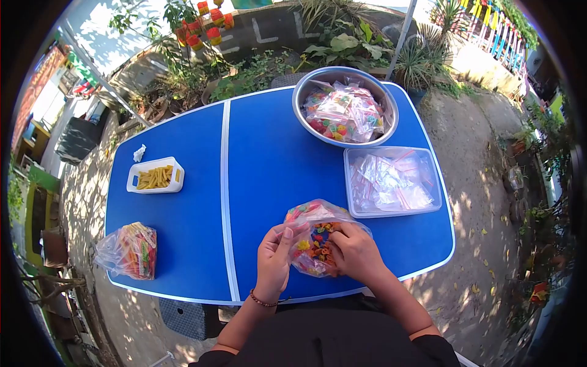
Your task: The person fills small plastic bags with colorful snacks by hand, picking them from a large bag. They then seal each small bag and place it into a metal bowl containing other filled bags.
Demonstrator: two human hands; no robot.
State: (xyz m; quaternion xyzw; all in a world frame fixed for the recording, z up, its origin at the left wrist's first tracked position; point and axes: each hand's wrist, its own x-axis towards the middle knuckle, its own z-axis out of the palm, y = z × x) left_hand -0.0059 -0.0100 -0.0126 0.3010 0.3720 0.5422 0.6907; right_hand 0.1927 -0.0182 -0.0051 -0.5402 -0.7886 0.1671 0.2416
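Hands, left [273, 254] and right [353, 249], each grip closed on snack bag [313, 235] near table edge [342, 292].

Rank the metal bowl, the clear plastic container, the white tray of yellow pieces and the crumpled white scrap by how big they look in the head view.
1-2. Metal bowl and clear plastic container: look alike, so unranked.
3. White tray.
4. White scrap, smallest.

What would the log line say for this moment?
left hand: shut on bag of colourful snacks | right hand: shut on same bag | bag: on blue table | metal bowl: holds filled bags
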